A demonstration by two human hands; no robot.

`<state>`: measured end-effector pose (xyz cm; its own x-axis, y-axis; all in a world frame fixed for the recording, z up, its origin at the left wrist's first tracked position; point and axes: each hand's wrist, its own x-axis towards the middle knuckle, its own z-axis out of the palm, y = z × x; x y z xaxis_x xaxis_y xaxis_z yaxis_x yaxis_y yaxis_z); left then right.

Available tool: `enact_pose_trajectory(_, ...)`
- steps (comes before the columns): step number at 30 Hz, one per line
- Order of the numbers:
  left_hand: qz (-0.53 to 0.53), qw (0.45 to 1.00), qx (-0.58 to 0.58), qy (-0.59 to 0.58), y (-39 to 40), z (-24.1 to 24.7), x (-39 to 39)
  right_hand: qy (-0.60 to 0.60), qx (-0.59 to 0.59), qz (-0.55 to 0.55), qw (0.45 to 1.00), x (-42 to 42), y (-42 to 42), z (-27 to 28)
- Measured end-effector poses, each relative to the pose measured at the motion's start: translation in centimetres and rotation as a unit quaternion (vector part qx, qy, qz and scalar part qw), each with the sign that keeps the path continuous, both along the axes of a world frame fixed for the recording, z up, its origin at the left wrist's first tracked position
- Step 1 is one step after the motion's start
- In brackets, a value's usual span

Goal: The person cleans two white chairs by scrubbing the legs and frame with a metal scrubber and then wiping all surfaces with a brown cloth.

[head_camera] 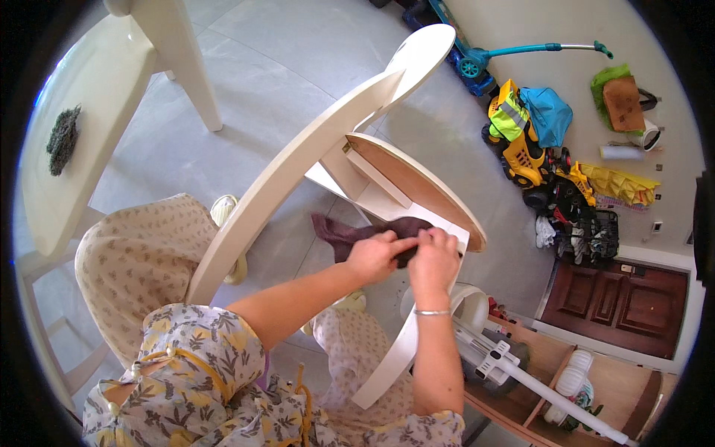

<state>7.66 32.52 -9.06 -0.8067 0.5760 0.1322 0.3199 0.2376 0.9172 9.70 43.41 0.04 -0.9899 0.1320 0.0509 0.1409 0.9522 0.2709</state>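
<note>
A cream-painted wooden chair lies tipped over in front of me, its brown seat underside and inner frame exposed. My left hand grips a dark maroon cloth, index finger stretched toward the other hand. My right hand, with a silver bangle at the wrist, has its fingers bent over the cloth at the frame's near end. Part of the cloth is hidden under both hands, and one end hangs loose to the left.
Another cream chair at left bears a grey scouring-wool clump. A white bucket and white-handled mop are by my right arm, beside a wooden shelf unit. Toy vehicles line the wall; a brown door is at right.
</note>
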Motion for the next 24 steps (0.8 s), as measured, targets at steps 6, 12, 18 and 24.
enact_pose_trajectory(6,0.014,0.988,-0.006,0.156,-0.7,7.0,-2.4,0.196,-0.055,-0.081,0.976,1.5,-0.2,2.1)
enact_pose_trajectory(12,0.117,0.925,-0.028,0.36,-5.8,4.6,-11.2,0.265,-0.3,0.002,0.916,-6.5,-5.0,-4.7)
enact_pose_trajectory(18,0.189,0.907,-0.155,0.343,-7.3,0.3,-12.5,0.226,-0.089,0.087,0.966,-8.7,-7.9,-9.4)
enact_pose_trajectory(24,0.228,0.92,-0.102,0.302,-5.5,-1.0,-10.8,0.092,-0.041,0.092,0.991,-8.7,-4.6,-7.4)
